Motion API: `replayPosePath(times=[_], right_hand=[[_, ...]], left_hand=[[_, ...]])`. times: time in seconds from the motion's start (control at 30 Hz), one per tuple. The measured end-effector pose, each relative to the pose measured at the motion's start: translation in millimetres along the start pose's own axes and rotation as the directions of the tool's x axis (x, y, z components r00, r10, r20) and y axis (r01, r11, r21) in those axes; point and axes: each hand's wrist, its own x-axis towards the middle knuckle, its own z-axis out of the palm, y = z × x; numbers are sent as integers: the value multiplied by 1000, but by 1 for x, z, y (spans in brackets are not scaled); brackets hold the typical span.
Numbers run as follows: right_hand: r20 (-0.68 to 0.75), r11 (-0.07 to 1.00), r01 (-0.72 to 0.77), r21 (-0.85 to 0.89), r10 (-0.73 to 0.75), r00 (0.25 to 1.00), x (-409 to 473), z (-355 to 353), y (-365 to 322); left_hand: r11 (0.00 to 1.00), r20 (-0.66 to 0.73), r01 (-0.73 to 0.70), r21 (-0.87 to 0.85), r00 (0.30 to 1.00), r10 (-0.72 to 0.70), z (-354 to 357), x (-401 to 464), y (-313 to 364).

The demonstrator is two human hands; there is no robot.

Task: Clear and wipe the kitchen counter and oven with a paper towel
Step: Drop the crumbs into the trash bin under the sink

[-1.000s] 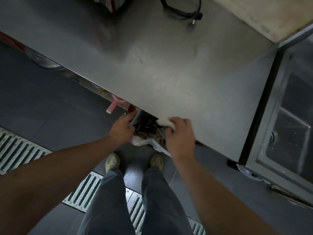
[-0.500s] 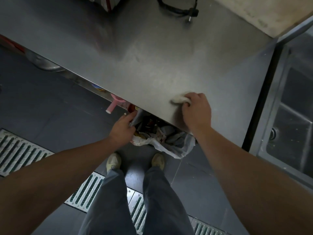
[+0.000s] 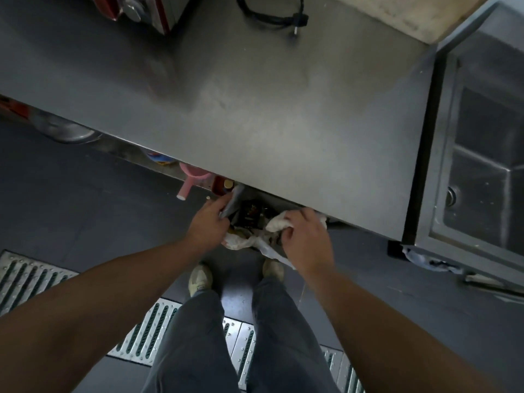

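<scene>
1. My right hand (image 3: 304,236) grips the crumpled paper towel (image 3: 279,224) at the counter (image 3: 283,114) edge, about 5 o'clock of the steel top.
2. My left hand (image 3: 208,222) pinches the rim of the bin bag (image 3: 249,242) at 9 o'clock from the towel.
3. The bag's contents are dark and hard to read.
4. At 12 o'clock, a black cable (image 3: 272,12) is cut off by the frame.
5. The sink (image 3: 482,171) lies at 3 o'clock.
</scene>
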Motion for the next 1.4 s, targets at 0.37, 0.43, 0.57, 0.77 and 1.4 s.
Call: replayPosePath(times=[0.37,0.43,0.57,0.77,1.4], right_hand=[[39,882,-471,-19,472,881,-53,-4,40],[54,865,-503,3,502,863,-72,-2,47],[70,825,-564,39,561,825,-111,-4,72],[24,741,-653,154,658,752,-169,-20,150],[-62,536,-794,286,837,543,-363,-111,489]], left_hand=[[982,247,-185,46,954,168,-4,-35,-3],[976,280,-206,70,943,179,6,-44,0],[962,324,-252,105,923,206,33,-55,13],[917,376,-349,194,890,259,102,-70,57],[927,491,-369,66,821,292,502,-172,272]])
